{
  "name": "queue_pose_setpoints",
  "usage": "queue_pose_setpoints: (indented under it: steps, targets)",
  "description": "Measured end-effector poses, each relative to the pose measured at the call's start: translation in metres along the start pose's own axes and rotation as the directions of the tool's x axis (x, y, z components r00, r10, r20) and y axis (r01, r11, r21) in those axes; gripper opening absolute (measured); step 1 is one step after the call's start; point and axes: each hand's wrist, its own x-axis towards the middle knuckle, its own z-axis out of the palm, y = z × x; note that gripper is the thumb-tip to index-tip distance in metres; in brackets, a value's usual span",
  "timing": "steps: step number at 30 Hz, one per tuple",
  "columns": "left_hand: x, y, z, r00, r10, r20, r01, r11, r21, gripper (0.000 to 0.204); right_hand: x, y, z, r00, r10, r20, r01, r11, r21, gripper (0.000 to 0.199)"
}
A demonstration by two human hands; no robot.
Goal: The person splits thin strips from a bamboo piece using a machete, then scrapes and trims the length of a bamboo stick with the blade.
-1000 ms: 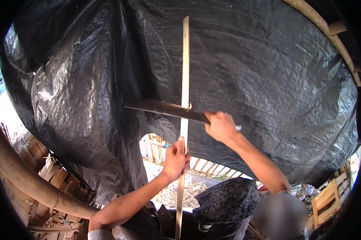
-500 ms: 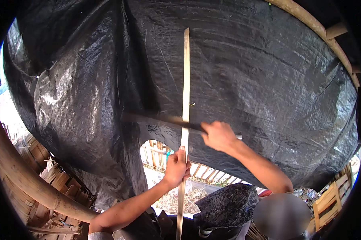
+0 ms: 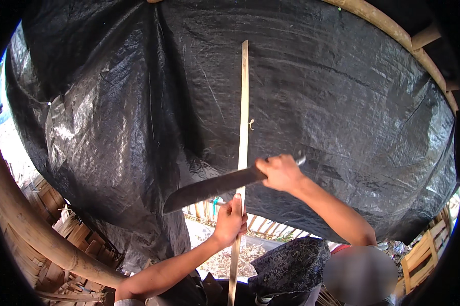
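Observation:
A long pale wooden strip (image 3: 244,102), likely split bamboo, stands nearly upright in front of me. My left hand (image 3: 231,222) grips it low down, its thumb laid up along the strip. My right hand (image 3: 282,173) is closed round the handle of a machete (image 3: 209,188), most of the handle hidden by the fingers. The dark, broad blade crosses the strip just above my left hand, and its rounded tip points left and a little down. A small curled shaving (image 3: 251,124) clings to the strip's right edge higher up.
A black plastic tarp (image 3: 311,102) hangs across the view ahead. A thick bamboo pole (image 3: 61,250) slants along the lower left, beside woven bamboo pieces (image 3: 82,232). Another pole (image 3: 377,19) runs along the upper right. A dark patterned cloth (image 3: 291,265) lies below my right forearm.
The machete's tip has swung downward, so the blade now tilts lower at the left and sits nearer my left hand. The strip and my left hand have shifted slightly right.

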Motion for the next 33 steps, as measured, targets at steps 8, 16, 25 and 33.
queue_pose_setpoints:
  steps: [8, 16, 25, 33]
  targets:
    - [0.005, 0.004, -0.01, 0.999, 0.018, 0.028, -0.017, 1.0, -0.023, 0.043, 0.021, 0.023, -0.012, 0.958, 0.277, -0.081, -0.242, 0.924, 0.298, 0.021]
    - [0.0, 0.004, 0.001, 0.999, -0.015, 0.034, 0.015, 1.0, -0.003, 0.044, 0.04, 0.058, -0.028, 0.798, 0.602, -0.034, -0.544, 0.744, 0.388, 0.031]
    - [0.002, 0.004, 0.003, 0.999, -0.011, 0.047, 0.012, 1.0, -0.007, 0.041, 0.021, 0.027, -0.014, 0.993, 0.062, -0.095, -0.058, 0.997, 0.052, 0.017]
    - [-0.008, 0.009, 0.006, 0.984, -0.063, 0.166, 0.066, 0.998, -0.013, 0.044, 0.064, 0.096, -0.043, 0.776, 0.587, -0.23, -0.471, 0.782, 0.407, 0.046]
